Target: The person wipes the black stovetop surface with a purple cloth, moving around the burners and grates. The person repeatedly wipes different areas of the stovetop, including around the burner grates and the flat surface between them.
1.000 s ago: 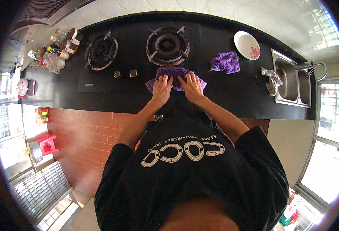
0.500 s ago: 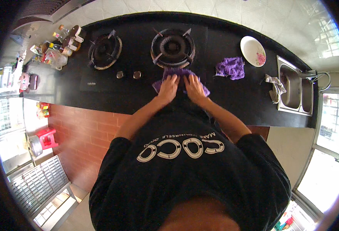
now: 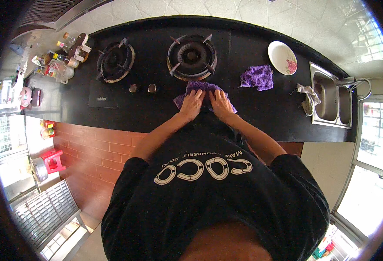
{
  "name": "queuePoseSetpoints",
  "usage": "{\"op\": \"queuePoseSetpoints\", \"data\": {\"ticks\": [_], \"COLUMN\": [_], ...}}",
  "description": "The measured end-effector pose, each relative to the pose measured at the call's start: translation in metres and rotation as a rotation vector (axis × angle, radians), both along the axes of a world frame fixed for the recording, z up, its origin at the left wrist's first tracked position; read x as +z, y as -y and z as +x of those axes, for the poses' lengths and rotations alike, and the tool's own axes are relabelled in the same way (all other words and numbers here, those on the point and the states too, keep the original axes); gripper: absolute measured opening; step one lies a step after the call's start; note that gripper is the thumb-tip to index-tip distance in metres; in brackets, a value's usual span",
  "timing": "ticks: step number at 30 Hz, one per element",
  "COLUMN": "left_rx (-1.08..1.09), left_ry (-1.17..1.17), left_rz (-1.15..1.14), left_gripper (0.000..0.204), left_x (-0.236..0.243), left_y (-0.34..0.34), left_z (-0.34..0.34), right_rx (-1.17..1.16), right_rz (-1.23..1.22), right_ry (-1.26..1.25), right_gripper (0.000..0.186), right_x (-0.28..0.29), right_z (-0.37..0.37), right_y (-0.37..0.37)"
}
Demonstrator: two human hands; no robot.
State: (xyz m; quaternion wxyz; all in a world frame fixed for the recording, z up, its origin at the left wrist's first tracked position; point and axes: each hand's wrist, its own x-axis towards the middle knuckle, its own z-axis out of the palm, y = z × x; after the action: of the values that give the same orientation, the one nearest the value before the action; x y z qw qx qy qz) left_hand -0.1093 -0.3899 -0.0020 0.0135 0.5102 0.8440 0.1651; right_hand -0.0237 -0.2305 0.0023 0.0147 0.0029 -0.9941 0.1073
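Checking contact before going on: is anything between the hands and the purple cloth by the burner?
Nothing visible. The left hand and right hand both lie flat on the purple cloth, just below the right burner.

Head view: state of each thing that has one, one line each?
Purple cloth: spread flat on the counter, under both hands.
Left hand: palm down on it.
Right hand: palm down on it.
Second purple cloth: bunched, untouched.
Burners: no flame visible.
Plate: empty.
Sink: rag draped over its edge.
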Motion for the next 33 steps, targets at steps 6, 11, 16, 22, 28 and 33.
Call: {"op": "queuePoseSetpoints", "data": {"ticks": [6, 11, 16, 22, 28, 33], "left_rx": [0.125, 0.103, 0.078, 0.180, 0.039, 0.145], "left_ry": [-0.113, -0.100, -0.140, -0.060, -0.013, 0.049], "left_rz": [-0.082, 0.018, -0.063, -0.066, -0.116, -0.077], "left_gripper": [0.043, 0.048, 0.047, 0.041, 0.061, 0.055], "left_x": [-0.003, -0.002, -0.004, 0.001, 0.002, -0.003], "left_y": [-0.033, -0.026, -0.030, -0.051, -0.033, -0.055], "left_z": [-0.020, -0.007, -0.002, -0.016, 0.002, -0.018], "right_rx": [-0.048, -0.031, -0.045, -0.108, -0.044, -0.103], "right_rz": [0.020, -0.089, -0.013, -0.102, -0.071, -0.067], "right_ry": [-0.134, -0.005, 0.029, -0.006, 0.020, -0.079], "right_gripper": [0.037, 0.043, 0.047, 0.043, 0.044, 0.043], "right_x": [-0.001, 0.004, 0.001, 0.004, 0.007, 0.001], "right_z": [-0.036, -0.017, -0.013, -0.031, -0.001, -0.035], "right_y": [-0.018, -0.025, -0.024, -0.031, -0.027, -0.032]}}
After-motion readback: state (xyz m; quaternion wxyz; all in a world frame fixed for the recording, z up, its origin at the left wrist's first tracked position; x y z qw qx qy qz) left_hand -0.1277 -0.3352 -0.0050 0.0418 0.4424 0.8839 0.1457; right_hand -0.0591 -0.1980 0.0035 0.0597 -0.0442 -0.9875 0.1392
